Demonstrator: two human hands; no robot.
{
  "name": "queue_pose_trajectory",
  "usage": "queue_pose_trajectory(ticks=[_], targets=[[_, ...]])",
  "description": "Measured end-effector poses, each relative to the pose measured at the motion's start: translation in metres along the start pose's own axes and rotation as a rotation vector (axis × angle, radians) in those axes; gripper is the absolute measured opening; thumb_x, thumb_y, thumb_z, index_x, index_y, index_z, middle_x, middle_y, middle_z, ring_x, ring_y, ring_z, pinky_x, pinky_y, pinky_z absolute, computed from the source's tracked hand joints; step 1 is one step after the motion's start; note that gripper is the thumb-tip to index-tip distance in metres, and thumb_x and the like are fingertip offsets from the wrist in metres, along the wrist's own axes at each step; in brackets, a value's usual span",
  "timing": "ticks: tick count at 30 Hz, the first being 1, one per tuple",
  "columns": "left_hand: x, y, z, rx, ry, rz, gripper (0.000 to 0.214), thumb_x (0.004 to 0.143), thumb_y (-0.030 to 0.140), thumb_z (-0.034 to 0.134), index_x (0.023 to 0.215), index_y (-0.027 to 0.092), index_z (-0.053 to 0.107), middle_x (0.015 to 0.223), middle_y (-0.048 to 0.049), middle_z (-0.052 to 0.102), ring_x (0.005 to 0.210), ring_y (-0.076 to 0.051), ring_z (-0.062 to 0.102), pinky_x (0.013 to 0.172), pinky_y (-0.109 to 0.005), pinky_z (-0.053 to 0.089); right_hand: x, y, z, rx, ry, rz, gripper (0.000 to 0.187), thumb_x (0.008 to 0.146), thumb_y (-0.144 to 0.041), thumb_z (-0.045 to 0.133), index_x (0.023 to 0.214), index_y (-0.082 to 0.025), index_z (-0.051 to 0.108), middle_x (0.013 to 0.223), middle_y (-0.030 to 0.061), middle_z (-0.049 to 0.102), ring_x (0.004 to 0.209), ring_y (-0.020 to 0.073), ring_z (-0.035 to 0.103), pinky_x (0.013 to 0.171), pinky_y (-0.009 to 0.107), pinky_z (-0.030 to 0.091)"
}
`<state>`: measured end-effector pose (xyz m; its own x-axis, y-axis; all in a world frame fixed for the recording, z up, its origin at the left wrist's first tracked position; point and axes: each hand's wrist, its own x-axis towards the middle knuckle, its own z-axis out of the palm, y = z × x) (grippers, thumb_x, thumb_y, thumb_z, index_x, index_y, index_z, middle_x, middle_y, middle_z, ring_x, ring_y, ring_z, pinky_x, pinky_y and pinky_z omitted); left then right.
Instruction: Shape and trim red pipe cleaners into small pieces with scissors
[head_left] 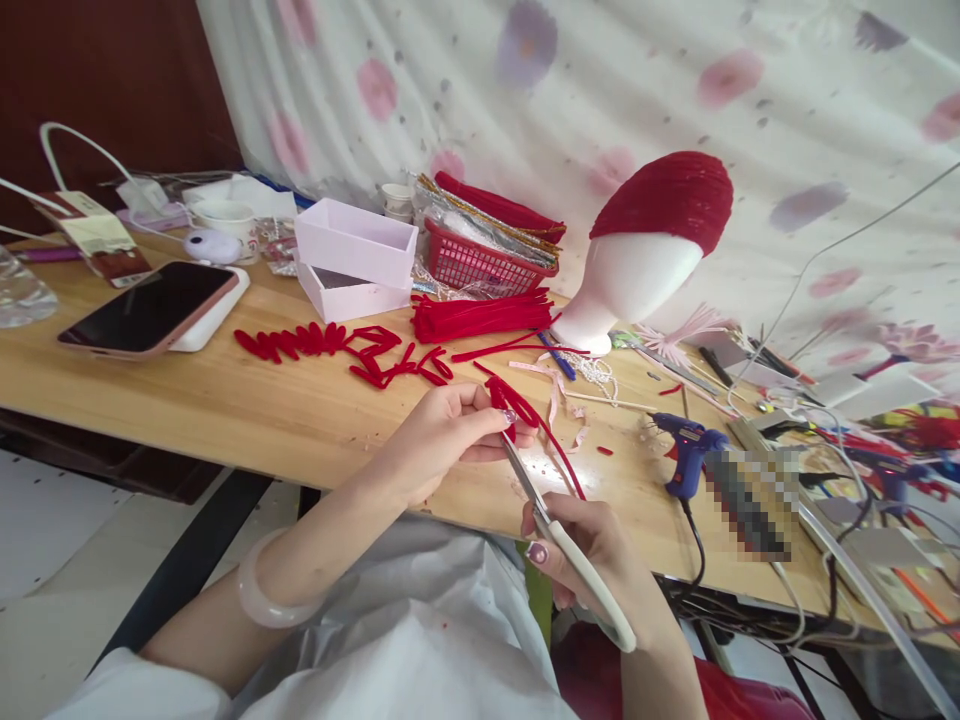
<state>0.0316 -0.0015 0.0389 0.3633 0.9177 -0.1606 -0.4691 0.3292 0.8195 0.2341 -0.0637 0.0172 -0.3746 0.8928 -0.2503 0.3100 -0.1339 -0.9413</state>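
Note:
My left hand (442,435) is closed in a pinch on a bent red pipe cleaner (525,410) just above the wooden table (225,400). One long red end trails toward me. My right hand (600,560) is wrapped round the white handles of scissors (559,535), whose blades point up at the pipe cleaner beside my left fingertips. Shaped red pipe-cleaner pieces (337,350) lie in a row farther back, and a bundle of straight red ones (480,318) lies behind them.
A foam head (637,280) with a red wound cap stands at the back. A blue glue gun (686,450) lies right. Red basket (480,265), pink boxes (352,255), a phone (150,305) and tangled cables (862,480) crowd the table.

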Motion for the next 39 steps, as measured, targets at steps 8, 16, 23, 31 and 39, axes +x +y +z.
queue_pose_trajectory(ticks=[8, 16, 23, 31, 39], targets=[[0.0010, 0.0010, -0.0009, 0.010, 0.011, -0.002, 0.014, 0.073, 0.017, 0.070, 0.070, 0.015, 0.057, 0.076, -0.0071, 0.076, 0.078, -0.020, 0.074, 0.076, -0.031, 0.057, 0.0013, -0.0007, 0.0010, -0.010, 0.010, 0.028, 0.041, 0.072, -0.051, 0.079, 0.078, -0.014, 0.060, 0.052, -0.0064, 0.046, 0.036, 0.0063, 0.043, 0.033, 0.016, 0.032], [0.0008, 0.0004, 0.0001, 0.020, 0.021, -0.011, 0.009, 0.075, 0.012, 0.065, 0.070, 0.014, 0.058, 0.075, -0.0078, 0.076, 0.077, -0.020, 0.074, 0.075, -0.031, 0.057, 0.0010, -0.0021, 0.0005, -0.034, 0.017, 0.029, 0.042, 0.071, -0.051, 0.081, 0.076, -0.015, 0.060, 0.051, -0.0071, 0.045, 0.036, 0.0064, 0.044, 0.034, 0.016, 0.032], [0.0030, 0.0011, -0.0005, 0.027, 0.006, -0.014, 0.008, 0.075, 0.013, 0.065, 0.070, 0.013, 0.059, 0.076, -0.0079, 0.076, 0.077, -0.019, 0.074, 0.076, -0.032, 0.057, 0.0009, -0.0005, 0.0005, -0.055, 0.023, 0.028, 0.041, 0.071, -0.049, 0.081, 0.075, -0.015, 0.060, 0.050, -0.0067, 0.046, 0.035, 0.0071, 0.045, 0.034, 0.016, 0.030], [0.0043, -0.0009, -0.0040, -0.010, -0.032, -0.025, 0.012, 0.072, 0.019, 0.072, 0.071, 0.014, 0.061, 0.078, -0.0096, 0.077, 0.080, -0.023, 0.074, 0.079, -0.036, 0.056, 0.0036, 0.0007, -0.0009, -0.090, 0.011, 0.027, 0.043, 0.073, -0.052, 0.079, 0.076, -0.016, 0.057, 0.052, -0.0070, 0.044, 0.037, 0.0076, 0.043, 0.036, 0.018, 0.034], [0.0056, -0.0018, -0.0048, -0.027, -0.005, -0.038, 0.012, 0.072, 0.021, 0.071, 0.073, 0.013, 0.062, 0.079, -0.0108, 0.077, 0.079, -0.022, 0.074, 0.076, -0.034, 0.055, 0.0008, -0.0003, -0.0038, -0.212, -0.028, -0.037, 0.046, 0.080, -0.060, 0.068, 0.083, -0.016, 0.056, 0.061, -0.0053, 0.040, 0.051, 0.0093, 0.038, 0.044, 0.020, 0.031]])
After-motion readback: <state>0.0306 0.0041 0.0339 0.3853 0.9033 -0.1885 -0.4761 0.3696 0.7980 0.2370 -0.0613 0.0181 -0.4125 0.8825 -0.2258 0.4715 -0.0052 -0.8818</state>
